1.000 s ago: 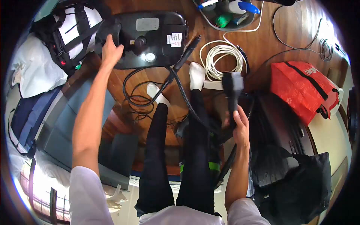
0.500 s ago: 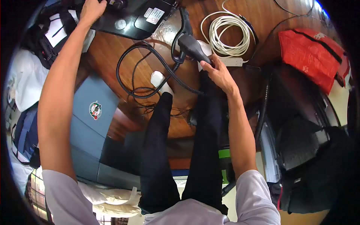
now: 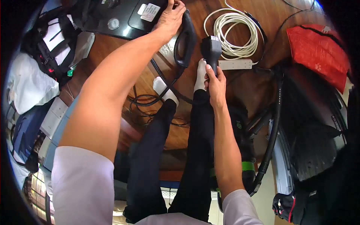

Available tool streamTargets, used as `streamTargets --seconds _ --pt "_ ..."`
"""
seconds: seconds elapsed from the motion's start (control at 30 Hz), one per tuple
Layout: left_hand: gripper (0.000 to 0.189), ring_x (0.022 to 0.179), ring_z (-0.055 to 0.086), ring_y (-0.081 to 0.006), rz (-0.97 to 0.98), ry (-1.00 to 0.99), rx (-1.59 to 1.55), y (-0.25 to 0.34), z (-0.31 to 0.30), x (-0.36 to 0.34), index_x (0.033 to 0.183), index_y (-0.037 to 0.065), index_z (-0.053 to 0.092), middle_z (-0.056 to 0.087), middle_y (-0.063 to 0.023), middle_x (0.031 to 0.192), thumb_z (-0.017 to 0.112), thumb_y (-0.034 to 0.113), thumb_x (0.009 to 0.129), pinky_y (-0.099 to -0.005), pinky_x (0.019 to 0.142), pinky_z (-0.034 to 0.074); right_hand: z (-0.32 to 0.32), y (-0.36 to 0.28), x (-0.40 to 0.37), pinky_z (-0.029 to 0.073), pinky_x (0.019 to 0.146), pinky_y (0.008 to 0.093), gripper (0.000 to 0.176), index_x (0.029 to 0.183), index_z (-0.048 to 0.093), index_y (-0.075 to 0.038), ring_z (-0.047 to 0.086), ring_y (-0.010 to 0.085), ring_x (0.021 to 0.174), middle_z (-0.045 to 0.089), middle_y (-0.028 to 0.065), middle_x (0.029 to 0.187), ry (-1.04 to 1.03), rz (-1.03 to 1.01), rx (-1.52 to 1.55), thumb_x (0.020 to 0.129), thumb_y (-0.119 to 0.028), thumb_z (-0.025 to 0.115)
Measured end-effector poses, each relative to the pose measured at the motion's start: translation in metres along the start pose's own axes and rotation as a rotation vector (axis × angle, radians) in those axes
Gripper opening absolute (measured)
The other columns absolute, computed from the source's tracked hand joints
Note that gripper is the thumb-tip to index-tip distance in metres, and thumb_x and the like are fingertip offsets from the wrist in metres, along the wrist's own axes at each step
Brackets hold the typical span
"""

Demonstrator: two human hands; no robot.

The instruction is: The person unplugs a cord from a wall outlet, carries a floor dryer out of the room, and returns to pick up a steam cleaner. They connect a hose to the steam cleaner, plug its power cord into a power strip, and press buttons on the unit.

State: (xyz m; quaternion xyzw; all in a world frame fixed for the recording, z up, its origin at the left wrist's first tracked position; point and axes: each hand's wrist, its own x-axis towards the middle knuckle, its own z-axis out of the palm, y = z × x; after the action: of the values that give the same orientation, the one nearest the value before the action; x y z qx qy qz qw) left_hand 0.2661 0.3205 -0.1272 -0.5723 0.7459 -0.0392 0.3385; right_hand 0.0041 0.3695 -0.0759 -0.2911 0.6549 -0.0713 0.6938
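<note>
My right hand [image 3: 216, 84] is closed round the narrow neck of a black nozzle [image 3: 211, 47], whose broad flat head points up and away from me. My left hand [image 3: 171, 18] reaches across to the top end of a black looped handle [image 3: 191, 35], fingers curled at its tip and partly cut off by the frame edge. From the handle's lower end a dark ribbed hose [image 3: 155, 67] loops down over the floor near my socked feet. Just right of the nozzle lies a coil of white cable [image 3: 234, 33] with a white power strip [image 3: 236, 64].
A black case [image 3: 131, 18] with labels stands top left, beside a black bag [image 3: 56, 41] and a white plastic bag [image 3: 32, 82]. On the right are a red bag [image 3: 318, 52], a thick black hose [image 3: 275, 123] and a black vacuum-like body with a green band [image 3: 247, 166].
My left hand has swung right from the black case to the looped handle. My right hand has turned the nozzle upright. The view has shifted, showing more of the green-banded body.
</note>
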Motion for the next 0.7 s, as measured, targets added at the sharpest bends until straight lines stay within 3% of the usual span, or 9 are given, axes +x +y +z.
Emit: streamTargets --seconds 0.03,0.13,0.2,0.23,0.3,0.4,0.5,0.6,0.7 --pt "0.042 0.130 0.046 -0.0323 0.070 0.201 0.027 0.007 0.033 0.011 0.122 -0.001 0.070 0.059 -0.0153 0.129 0.052 0.022 0.091 -0.0582 0.120 0.024 -0.007 0.002 -0.001 0.038 0.052 0.0226 0.028 0.100 0.062 -0.008 0.047 0.0052 0.057 0.055 -0.0023 0.075 -0.008 0.018 -0.002 0.096 -0.033 0.070" --pt "0.035 0.129 0.049 -0.0320 0.141 0.345 -0.028 -0.001 0.032 0.017 0.114 0.001 0.070 0.061 -0.0141 0.125 0.054 0.020 0.089 -0.0581 0.122 0.021 -0.026 0.002 0.007 0.040 0.054 0.0239 0.027 0.101 0.061 -0.007 0.050 0.0062 0.058 0.058 -0.0014 0.077 -0.058 -0.041 -0.069 0.096 -0.032 0.070" --pt "0.034 0.126 0.051 -0.0320 0.255 0.642 -0.294 -0.016 0.053 0.013 0.116 0.004 0.066 0.063 -0.0133 0.120 0.055 0.020 0.089 -0.0583 0.121 0.023 -0.036 0.001 0.013 0.041 0.055 0.0247 0.027 0.100 0.061 -0.006 0.051 0.0069 0.060 0.060 -0.0006 0.078 -0.079 -0.059 -0.094 0.095 -0.031 0.070" --pt "0.033 0.123 0.052 -0.0308 0.313 0.694 -0.302 -0.035 0.042 -0.001 0.118 0.008 0.062 0.061 -0.0123 0.118 0.059 0.022 0.087 -0.0585 0.119 0.024 -0.039 -0.006 0.011 0.041 0.056 0.0248 0.028 0.102 0.061 -0.005 0.052 0.0070 0.062 0.059 -0.0010 0.077 -0.113 -0.043 -0.078 0.093 -0.030 0.071" --pt "0.039 0.130 0.043 -0.0318 0.220 0.410 -0.449 -0.066 -0.004 -0.030 0.112 0.016 0.061 0.051 -0.0098 0.127 0.074 0.032 0.079 -0.0627 0.117 0.022 -0.041 -0.021 0.012 0.041 0.056 0.0249 0.030 0.104 0.062 -0.005 0.052 0.0070 0.065 0.059 -0.0015 0.076 -0.133 -0.030 -0.050 0.092 -0.030 0.072" --pt "0.052 0.139 0.035 -0.0363 0.180 0.428 -0.443 -0.098 0.000 -0.054 0.123 0.026 0.062 0.046 -0.0117 0.137 0.079 0.042 0.076 -0.0763 0.111 0.019 -0.027 -0.039 0.019 0.041 0.059 0.0258 0.030 0.106 0.064 -0.004 0.052 0.0080 0.066 0.059 -0.0013 0.077 -0.186 -0.103 -0.159 0.088 -0.026 0.074" --pt "0.054 0.143 0.032 -0.0387 0.153 0.399 -0.549 -0.099 0.023 -0.050 0.127 0.030 0.063 0.044 -0.0123 0.141 0.079 0.044 0.077 -0.0804 0.110 0.015 -0.016 -0.042 0.039 0.045 0.066 0.0283 0.037 0.110 0.067 -0.003 0.053 0.0106 0.069 0.064 0.0021 0.083 -0.397 -0.124 -0.219 0.081 -0.023 0.074" --pt "0.052 0.142 0.032 -0.0406 0.119 0.486 -0.548 -0.091 0.037 -0.049 0.125 0.029 0.064 0.044 -0.0121 0.143 0.079 0.043 0.078 -0.0815 0.110 0.012 0.002 -0.042 0.064 0.045 0.067 0.0281 0.036 0.108 0.067 -0.002 0.054 0.0109 0.070 0.064 0.0029 0.083 -0.481 -0.183 -0.367 0.081 -0.024 0.073" --pt "0.047 0.143 0.033 -0.0394 0.121 0.495 -0.588 -0.091 0.040 -0.050 0.123 0.028 0.066 0.045 -0.0113 0.144 0.078 0.041 0.080 -0.0812 0.110 0.011 0.012 -0.041 0.086 0.041 0.058 0.0259 0.025 0.097 0.067 -0.004 0.051 0.0086 0.063 0.060 0.0001 0.077 -0.610 -0.053 -0.319 0.083 -0.024 0.071"
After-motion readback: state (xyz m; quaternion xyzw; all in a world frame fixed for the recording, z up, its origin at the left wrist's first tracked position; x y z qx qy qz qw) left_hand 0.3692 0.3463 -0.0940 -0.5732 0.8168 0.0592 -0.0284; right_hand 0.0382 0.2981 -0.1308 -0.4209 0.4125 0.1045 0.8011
